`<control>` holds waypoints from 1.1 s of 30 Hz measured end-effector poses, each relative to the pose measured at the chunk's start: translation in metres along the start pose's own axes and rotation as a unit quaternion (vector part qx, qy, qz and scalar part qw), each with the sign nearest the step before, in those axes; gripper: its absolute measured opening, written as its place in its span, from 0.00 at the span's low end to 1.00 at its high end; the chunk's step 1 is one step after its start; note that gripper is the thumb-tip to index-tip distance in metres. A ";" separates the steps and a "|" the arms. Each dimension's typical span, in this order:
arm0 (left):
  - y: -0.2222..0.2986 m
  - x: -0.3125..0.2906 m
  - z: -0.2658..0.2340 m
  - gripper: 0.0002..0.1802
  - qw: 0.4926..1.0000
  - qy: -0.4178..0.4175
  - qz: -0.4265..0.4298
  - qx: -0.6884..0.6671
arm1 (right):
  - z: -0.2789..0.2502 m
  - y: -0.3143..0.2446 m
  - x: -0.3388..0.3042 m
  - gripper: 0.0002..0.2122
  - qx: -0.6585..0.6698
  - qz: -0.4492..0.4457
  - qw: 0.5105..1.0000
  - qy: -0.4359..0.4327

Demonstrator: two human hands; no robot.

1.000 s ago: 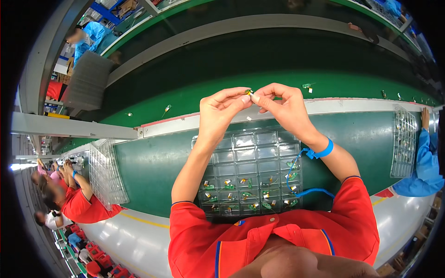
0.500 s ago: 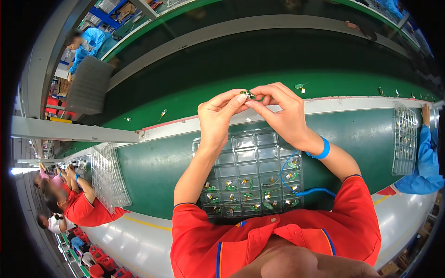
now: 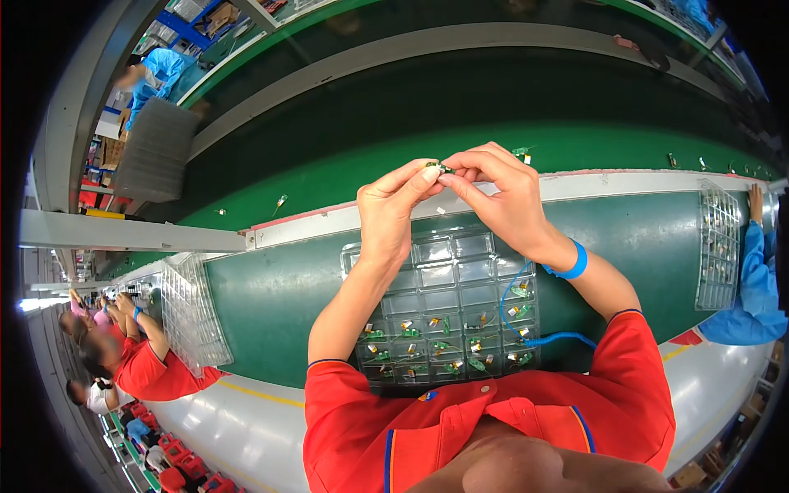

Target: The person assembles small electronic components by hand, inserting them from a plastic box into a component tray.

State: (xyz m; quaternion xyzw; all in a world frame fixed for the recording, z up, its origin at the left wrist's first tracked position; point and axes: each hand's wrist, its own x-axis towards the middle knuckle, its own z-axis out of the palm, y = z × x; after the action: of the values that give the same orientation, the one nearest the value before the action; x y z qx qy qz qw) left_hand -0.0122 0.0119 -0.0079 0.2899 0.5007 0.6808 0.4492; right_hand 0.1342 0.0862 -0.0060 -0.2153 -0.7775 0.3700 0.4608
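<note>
A small green circuit board [image 3: 442,168] is pinched between my two hands, above the pale rail at the belt's near edge. My left hand [image 3: 396,193] grips its left end between thumb and fingers. On its right end, the fingertips of my right hand [image 3: 501,185] are closed; they cover much of the board. Below my wrists lies a clear plastic tray [image 3: 433,252] with many compartments. Its nearer rows hold several green boards [image 3: 477,364] with thin wires and small white and yellow parts, while bare compartments show in the farther rows.
A green conveyor belt [image 3: 329,185] carries scattered boards [image 3: 281,200]. My right wrist wears a blue strap [image 3: 579,260] with a coiled cord [image 3: 563,336]. Other clear trays stand at left [image 3: 196,316] and right [image 3: 717,246]. A metal beam [image 3: 131,230] juts in; co-workers sit on both sides.
Boards on the belt have shifted left. My hands hold the same circuit board and have moved very slightly, with the right fingers drawn a little closer around it.
</note>
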 end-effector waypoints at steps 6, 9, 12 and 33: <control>0.014 0.015 -0.014 0.09 0.991 -0.096 0.020 0.093 | -0.009 0.001 0.007 0.06 0.075 0.119 0.988 -0.060; 0.020 0.022 -0.030 0.09 0.966 -0.133 0.021 0.219 | -0.009 0.005 0.009 0.07 0.088 0.174 0.976 -0.092; 0.025 0.023 -0.035 0.07 0.960 -0.142 0.010 0.241 | -0.007 0.012 0.008 0.08 0.102 0.220 0.962 -0.124; 0.012 0.047 -0.060 0.09 0.948 -0.069 -0.005 0.312 | 0.010 0.046 0.005 0.16 0.097 0.195 0.968 -0.123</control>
State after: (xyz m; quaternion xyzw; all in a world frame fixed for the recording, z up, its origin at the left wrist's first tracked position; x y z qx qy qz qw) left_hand -0.0865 0.0278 -0.0190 0.4590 0.6574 0.4670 0.3729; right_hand 0.1232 0.1151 -0.0419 -0.2701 -0.7316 0.5495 0.2996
